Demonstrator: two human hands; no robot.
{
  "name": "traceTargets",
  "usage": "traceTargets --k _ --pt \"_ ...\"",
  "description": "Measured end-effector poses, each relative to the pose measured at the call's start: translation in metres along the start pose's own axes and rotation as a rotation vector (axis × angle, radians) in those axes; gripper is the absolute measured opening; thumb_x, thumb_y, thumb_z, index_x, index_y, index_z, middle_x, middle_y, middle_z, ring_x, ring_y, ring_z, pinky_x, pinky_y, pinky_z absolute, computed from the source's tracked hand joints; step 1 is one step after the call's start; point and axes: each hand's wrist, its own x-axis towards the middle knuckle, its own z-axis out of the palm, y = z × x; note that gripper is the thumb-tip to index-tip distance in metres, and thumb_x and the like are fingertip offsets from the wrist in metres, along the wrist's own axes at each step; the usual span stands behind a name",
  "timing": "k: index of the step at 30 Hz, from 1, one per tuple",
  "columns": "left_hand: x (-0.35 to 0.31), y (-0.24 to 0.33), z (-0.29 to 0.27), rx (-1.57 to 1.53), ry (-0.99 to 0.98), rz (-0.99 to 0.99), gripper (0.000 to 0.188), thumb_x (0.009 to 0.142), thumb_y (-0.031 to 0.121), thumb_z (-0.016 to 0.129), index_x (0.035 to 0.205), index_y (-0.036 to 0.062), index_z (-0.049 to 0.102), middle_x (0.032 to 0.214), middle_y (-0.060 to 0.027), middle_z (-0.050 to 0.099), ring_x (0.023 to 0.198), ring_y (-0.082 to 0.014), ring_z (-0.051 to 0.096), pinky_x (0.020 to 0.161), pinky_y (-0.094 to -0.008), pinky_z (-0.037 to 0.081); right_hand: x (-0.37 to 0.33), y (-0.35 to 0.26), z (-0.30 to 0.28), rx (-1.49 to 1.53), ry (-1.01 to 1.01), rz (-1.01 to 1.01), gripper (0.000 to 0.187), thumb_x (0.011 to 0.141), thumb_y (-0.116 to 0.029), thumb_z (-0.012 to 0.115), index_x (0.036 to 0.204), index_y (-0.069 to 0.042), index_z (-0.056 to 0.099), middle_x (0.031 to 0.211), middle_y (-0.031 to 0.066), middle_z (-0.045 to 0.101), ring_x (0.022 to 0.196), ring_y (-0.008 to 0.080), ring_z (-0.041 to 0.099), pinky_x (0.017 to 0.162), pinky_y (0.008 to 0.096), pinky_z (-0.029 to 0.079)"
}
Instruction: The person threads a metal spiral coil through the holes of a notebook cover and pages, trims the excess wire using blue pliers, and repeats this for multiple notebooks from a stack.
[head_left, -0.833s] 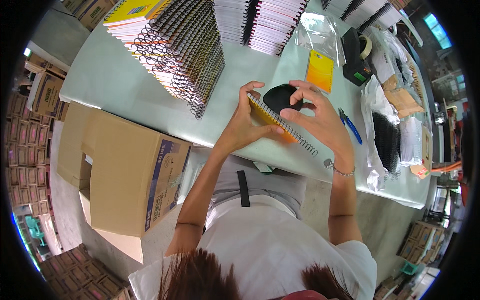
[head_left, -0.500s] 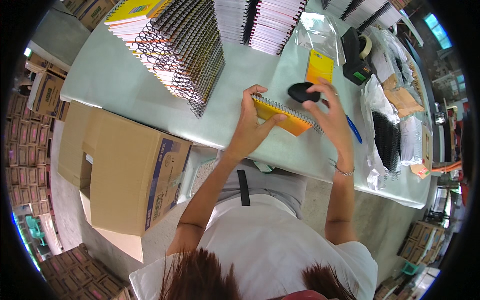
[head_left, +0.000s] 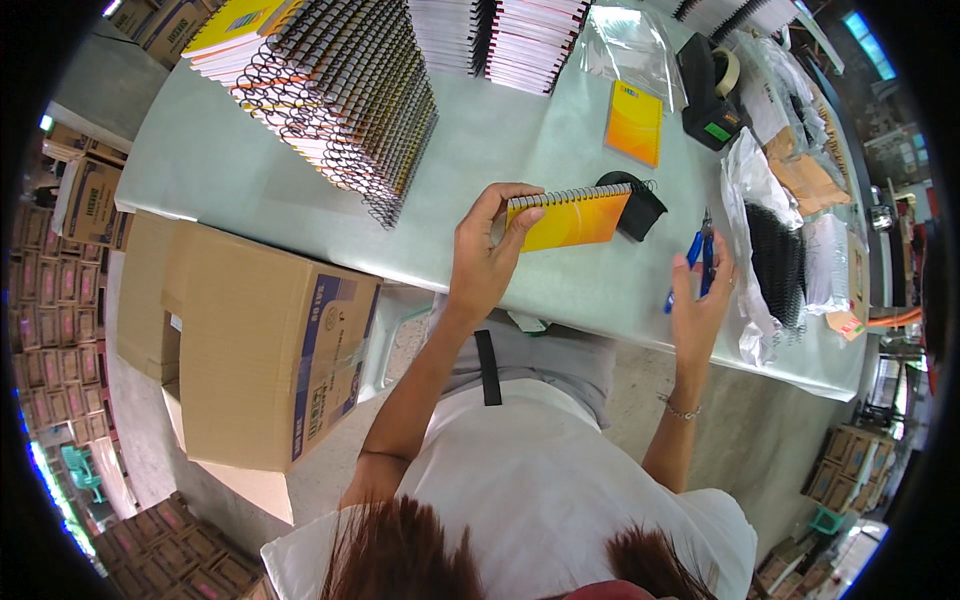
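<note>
My left hand (head_left: 487, 255) pinches a small yellow-orange spiral notebook (head_left: 570, 218) by its left end, thumb in front, its wire coil along the top edge. Behind the notebook's right end sits a black curved piece (head_left: 641, 207), partly hidden; its kind I cannot make out. At the right, my right hand (head_left: 702, 300) has its thumb and fingers around a pair of blue-handled pliers (head_left: 696, 258), jaws pointing away from me. A second yellow-orange notebook (head_left: 634, 124) lies flat farther back on the table.
A tall stack of spiral notebooks (head_left: 335, 100) stands at the back left, with more stacks (head_left: 530, 45) behind. A black tape dispenser (head_left: 708, 95), a clear plastic bag (head_left: 630, 50) and black coils (head_left: 772, 265) lie right. An open cardboard box (head_left: 245, 340) stands left of me.
My right hand has let go of the black piece, now on the table, and moved right and nearer to the pliers. The notebook in my left hand has turned more level.
</note>
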Motion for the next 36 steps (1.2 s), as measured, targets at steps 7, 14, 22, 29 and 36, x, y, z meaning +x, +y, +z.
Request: traceTargets --k 7,14,22,29,36 --pt "-0.005 0.01 -0.008 0.035 -0.049 -0.134 0.027 0.099 0.008 0.067 0.124 -0.0034 0.065 0.107 -0.007 0.069 0.097 -0.0085 0.061 0.088 -0.0243 0.051 -0.049 -0.084 0.029 0.27 -0.293 -0.318 0.068 0.082 -0.014 0.081 0.143 -0.006 0.051 0.126 0.0138 0.057 0.113 0.0266 0.057 0.094 0.0377 0.048" --pt "-0.01 0.016 -0.005 0.131 -0.02 -0.011 0.027 0.096 -0.003 0.061 0.121 0.0012 0.07 0.101 -0.0096 0.075 0.08 -0.0082 0.061 0.076 -0.0244 0.052 -0.065 -0.089 0.054 0.195 -0.331 -0.411 0.067 0.076 -0.014 0.083 0.136 -0.007 0.056 0.123 0.0114 0.066 0.109 0.03 0.061 0.091 0.0405 0.05" --pt "-0.015 0.024 -0.006 0.111 -0.026 -0.055 0.032 0.096 -0.008 0.052 0.123 -0.0003 0.069 0.101 -0.0122 0.075 0.086 -0.0092 0.067 0.079 -0.0252 0.054 -0.065 -0.085 0.061 0.195 -0.284 -0.466 0.064 0.074 -0.009 0.084 0.134 -0.007 0.06 0.119 0.0121 0.068 0.095 0.0247 0.063 0.079 0.0358 0.051" --pt "-0.019 0.026 -0.004 0.097 -0.007 -0.077 0.033 0.098 -0.008 0.05 0.124 -0.0012 0.068 0.103 -0.0143 0.076 0.093 -0.0121 0.071 0.079 -0.026 0.056 -0.067 -0.087 0.059 0.233 -0.31 -0.443 0.061 0.074 -0.009 0.082 0.131 -0.004 0.063 0.116 0.0149 0.069 0.098 0.0297 0.067 0.081 0.0381 0.054" --pt "-0.023 0.029 0.003 0.253 0.062 -0.027 0.034 0.095 -0.009 0.048 0.121 -0.0021 0.07 0.101 -0.0146 0.075 0.089 -0.0104 0.068 0.079 -0.0253 0.055 -0.062 -0.095 0.044 0.867 -0.776 0.283 0.049 0.089 -0.018 0.078 0.13 -0.001 0.056 0.107 0.0148 0.068 0.086 0.0267 0.069 0.07 0.033 0.057"
